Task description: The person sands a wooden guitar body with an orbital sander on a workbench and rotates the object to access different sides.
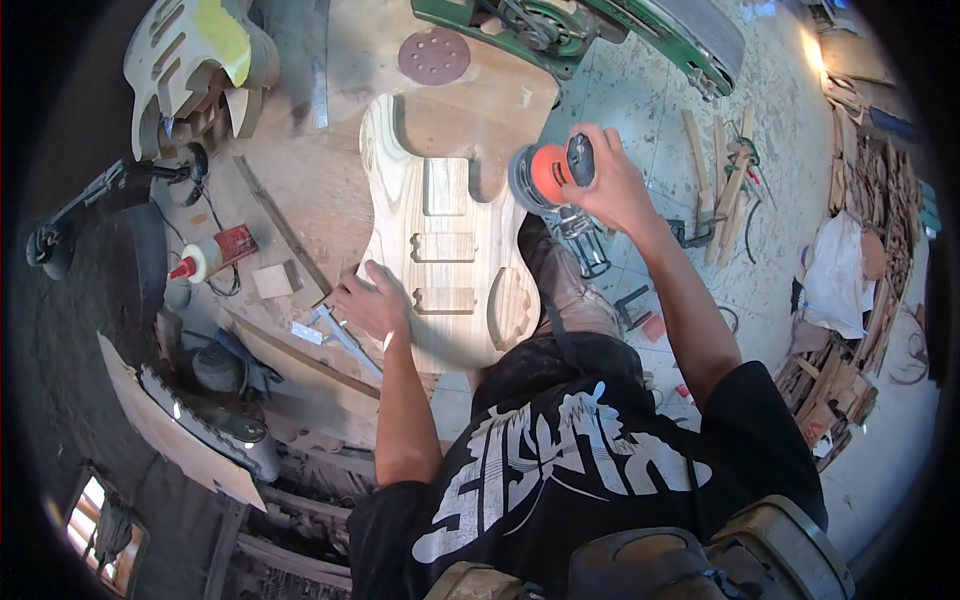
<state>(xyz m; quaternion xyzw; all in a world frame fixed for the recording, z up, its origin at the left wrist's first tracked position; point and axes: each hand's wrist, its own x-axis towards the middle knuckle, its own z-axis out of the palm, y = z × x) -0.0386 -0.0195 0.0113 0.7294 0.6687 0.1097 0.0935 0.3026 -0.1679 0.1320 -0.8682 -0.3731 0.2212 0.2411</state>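
A pale wooden electric guitar body lies in front of me, with several routed cavities in its face. My left hand grips its left edge, fingers curled at the side. My right hand is wrapped around an orange and black random orbital sander. The sander is held on its side, its round pad turned toward the body's right edge near the horn. Whether the pad touches the wood I cannot tell. Beside my left hand lies a metal caliper.
On the workbench are a sanding disc, a glue bottle, a wooden block and a long strip. Another guitar body is at far left. A green machine stands beyond. Scrap wood is piled at right.
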